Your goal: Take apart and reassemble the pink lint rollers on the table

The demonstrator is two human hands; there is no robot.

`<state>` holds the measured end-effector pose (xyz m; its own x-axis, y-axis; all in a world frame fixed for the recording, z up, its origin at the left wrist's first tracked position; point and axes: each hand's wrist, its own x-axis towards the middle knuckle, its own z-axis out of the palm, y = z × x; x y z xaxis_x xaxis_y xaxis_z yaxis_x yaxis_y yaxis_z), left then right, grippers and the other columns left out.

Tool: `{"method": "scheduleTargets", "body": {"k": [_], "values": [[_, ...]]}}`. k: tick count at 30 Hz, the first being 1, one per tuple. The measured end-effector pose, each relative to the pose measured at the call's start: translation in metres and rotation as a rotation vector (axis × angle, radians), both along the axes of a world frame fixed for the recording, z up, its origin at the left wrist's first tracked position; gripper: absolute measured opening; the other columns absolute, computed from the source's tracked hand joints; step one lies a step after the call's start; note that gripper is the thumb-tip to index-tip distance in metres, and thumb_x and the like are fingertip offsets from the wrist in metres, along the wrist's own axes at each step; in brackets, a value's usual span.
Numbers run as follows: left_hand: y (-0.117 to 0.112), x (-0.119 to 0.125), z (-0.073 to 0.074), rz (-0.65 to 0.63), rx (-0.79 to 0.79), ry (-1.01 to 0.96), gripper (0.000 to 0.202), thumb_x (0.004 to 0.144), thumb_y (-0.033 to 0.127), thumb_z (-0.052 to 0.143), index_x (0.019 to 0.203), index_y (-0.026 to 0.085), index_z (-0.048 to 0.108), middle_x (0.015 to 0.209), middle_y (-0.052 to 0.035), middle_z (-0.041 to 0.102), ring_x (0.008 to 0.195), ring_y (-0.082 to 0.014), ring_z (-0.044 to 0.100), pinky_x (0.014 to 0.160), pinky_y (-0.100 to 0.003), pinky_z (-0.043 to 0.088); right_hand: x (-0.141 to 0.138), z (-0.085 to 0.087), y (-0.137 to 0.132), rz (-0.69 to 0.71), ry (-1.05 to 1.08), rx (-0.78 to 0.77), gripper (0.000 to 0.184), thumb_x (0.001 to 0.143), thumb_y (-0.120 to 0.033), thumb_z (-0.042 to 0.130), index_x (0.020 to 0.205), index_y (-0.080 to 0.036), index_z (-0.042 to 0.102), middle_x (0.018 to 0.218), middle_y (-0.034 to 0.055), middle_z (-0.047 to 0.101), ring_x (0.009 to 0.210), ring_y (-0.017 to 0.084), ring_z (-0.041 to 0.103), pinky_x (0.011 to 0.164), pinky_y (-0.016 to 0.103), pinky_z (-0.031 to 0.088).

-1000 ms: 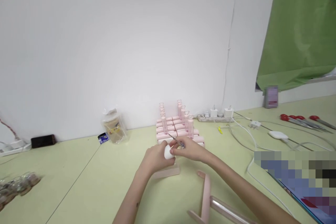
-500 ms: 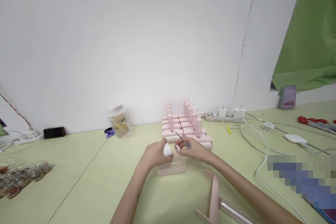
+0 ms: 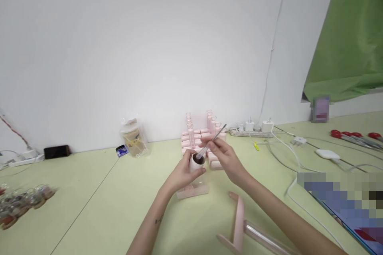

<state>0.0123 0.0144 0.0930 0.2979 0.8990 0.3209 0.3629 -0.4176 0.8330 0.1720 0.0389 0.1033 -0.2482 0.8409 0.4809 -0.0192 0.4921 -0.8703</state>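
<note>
My left hand (image 3: 182, 173) is closed round a small white jar (image 3: 197, 162) with a dark inside, held above the table. My right hand (image 3: 223, 155) pinches a thin metal tool (image 3: 213, 141) whose tip dips into the jar's mouth. Just behind both hands stands a block of pink tubes and cases (image 3: 199, 135), some upright. A low pink tray (image 3: 191, 190) lies on the table under my left hand.
A pink stand with a clear tube (image 3: 242, 229) lies near my right forearm. A bagged cup (image 3: 131, 139) stands left by the wall. A power strip with chargers (image 3: 253, 129), white cables, red-handled tools (image 3: 356, 137) and small jars (image 3: 20, 201) surround the green table.
My left hand turned the white jar so its open mouth faces up. My right hand lifted and angled the metal tool down into the jar. The view shifted slightly.
</note>
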Motion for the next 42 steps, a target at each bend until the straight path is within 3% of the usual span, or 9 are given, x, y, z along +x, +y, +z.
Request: {"method": "scheduleTargets", "body": {"k": [6,9,16,20,23,26,30,38,42], "values": [[0.008,0.004,-0.008,0.047,0.02,-0.238,0.032,0.074,0.031,0.06,0.1,0.021,0.045,0.098,-0.0028,0.055,0.092,-0.0179,0.054,0.08,-0.028,0.042,-0.011,-0.032,0.007,0.161,-0.128,-0.11,0.059,0.079,-0.051,0.052,0.13,-0.025,0.039,0.133,0.0096,0.042,0.124,0.023,0.036,0.098,0.04,0.033],[0.009,0.007,-0.006,0.112,0.036,-0.358,0.03,0.076,0.033,0.057,0.098,0.02,0.041,0.094,-0.0032,0.055,0.091,-0.018,0.055,0.077,-0.029,0.044,-0.013,-0.046,0.008,0.245,-0.196,-0.159,0.072,0.065,-0.043,0.07,0.128,-0.023,0.041,0.124,0.0103,0.053,0.115,0.026,0.047,0.092,0.041,0.039],[-0.005,0.005,0.019,0.24,0.225,-0.531,0.034,0.081,0.034,0.052,0.107,0.023,0.033,0.103,-0.0049,0.054,0.096,-0.0176,0.054,0.082,-0.03,0.043,-0.025,-0.055,0.007,0.168,-0.136,-0.19,0.032,0.075,-0.044,0.058,0.081,-0.013,0.063,0.079,0.0097,0.068,0.082,0.026,0.063,0.075,0.039,0.047],[-0.005,-0.009,0.023,0.289,0.285,0.022,0.037,0.083,0.036,0.047,0.115,0.022,0.034,0.111,-0.0063,0.052,0.103,-0.0192,0.05,0.089,-0.032,0.039,-0.01,-0.028,0.01,-0.027,0.051,-0.139,0.033,0.082,-0.046,0.047,0.092,-0.016,0.057,0.072,0.0028,0.062,0.073,0.018,0.06,0.071,0.032,0.047],[-0.001,-0.013,0.004,0.078,0.125,0.517,0.044,0.075,0.041,0.057,0.114,0.024,0.047,0.109,-0.0051,0.055,0.101,-0.023,0.05,0.088,-0.035,0.04,0.014,-0.003,0.003,-0.135,0.144,-0.092,0.03,0.083,-0.044,0.045,0.097,-0.018,0.054,0.063,-0.0033,0.051,0.06,0.013,0.053,0.06,0.026,0.045],[0.003,-0.009,-0.022,0.022,0.033,0.657,0.056,0.061,0.047,0.068,0.109,0.022,0.056,0.106,-0.0099,0.056,0.102,-0.0309,0.048,0.084,-0.041,0.041,0.043,0.013,-0.015,-0.163,0.13,-0.069,0.025,0.083,-0.041,0.049,0.093,-0.019,0.057,0.059,-0.0042,0.048,0.056,0.012,0.049,0.056,0.024,0.042],[0.006,-0.006,-0.042,0.039,-0.022,0.769,0.083,0.053,0.045,0.073,0.124,0.014,0.043,0.117,-0.0157,0.05,0.107,-0.0331,0.045,0.087,-0.042,0.038,0.079,0.015,-0.041,-0.133,-0.099,-0.039,0.024,0.086,-0.04,0.044,0.088,-0.019,0.057,0.058,-0.0027,0.049,0.057,0.014,0.05,0.058,0.027,0.043],[0.024,-0.058,-0.027,0.271,-0.039,0.826,0.061,0.051,0.015,0.07,0.11,0.02,0.053,0.111,-0.0122,0.054,0.112,-0.0372,0.039,0.094,-0.049,0.023,0.112,-0.023,-0.071,0.087,-1.134,-0.046,0.029,0.06,-0.047,0.068,0.07,-0.021,0.06,0.069,-0.0011,0.059,0.058,0.015,0.051,0.048,0.023,0.028],[0.009,-0.05,-0.022,0.332,-0.032,0.687,0.065,0.063,0.035,0.066,0.12,0.017,0.04,0.125,-0.0157,0.042,0.121,-0.0343,0.03,0.097,-0.047,0.023,0.097,-0.05,-0.078,0.095,-1.259,-0.045,0.018,0.059,-0.034,0.064,0.067,-0.021,0.055,0.06,-0.0032,0.057,0.053,0.014,0.05,0.044,0.021,0.023]]}}
